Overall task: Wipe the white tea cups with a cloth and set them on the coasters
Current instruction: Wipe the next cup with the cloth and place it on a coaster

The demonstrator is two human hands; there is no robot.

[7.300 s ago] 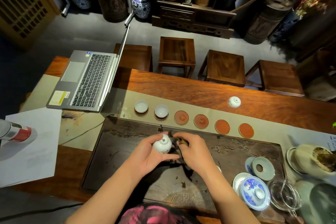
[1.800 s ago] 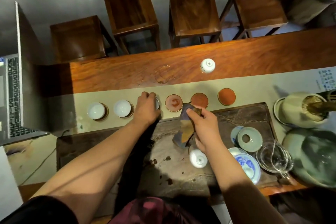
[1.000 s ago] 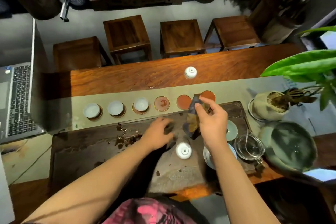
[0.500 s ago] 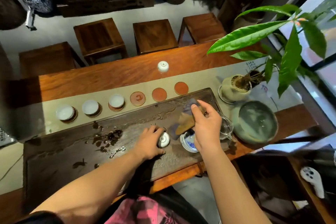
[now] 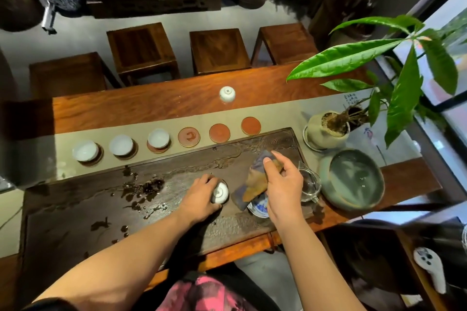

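My left hand (image 5: 201, 195) grips a white tea cup (image 5: 220, 193) that lies tipped on the dark tea tray (image 5: 75, 209), its foot facing me. Just to its right, my right hand (image 5: 283, 184) pinches a brown and blue cloth (image 5: 255, 182) that hangs above the tray. Three white cups (image 5: 85, 150) (image 5: 121, 144) (image 5: 158, 138) stand on the left coasters of the row. Three red coasters (image 5: 189, 136) (image 5: 219, 132) (image 5: 250, 126) to their right are bare. Another white cup (image 5: 227, 94) stands upside down on the wooden table beyond the row.
A blue-patterned saucer (image 5: 257, 207) and a glass pitcher (image 5: 309, 185) sit at the tray's right end. A green bowl (image 5: 353, 179) and a potted plant (image 5: 328, 131) with long leaves stand further right. Wet tea leaves (image 5: 144, 188) spot the tray. Wooden stools (image 5: 141, 50) line the far side.
My left hand set a cup on the third coaster, came back to the tray and took hold of the cup lying there. The view swung right; my right hand kept the cloth.
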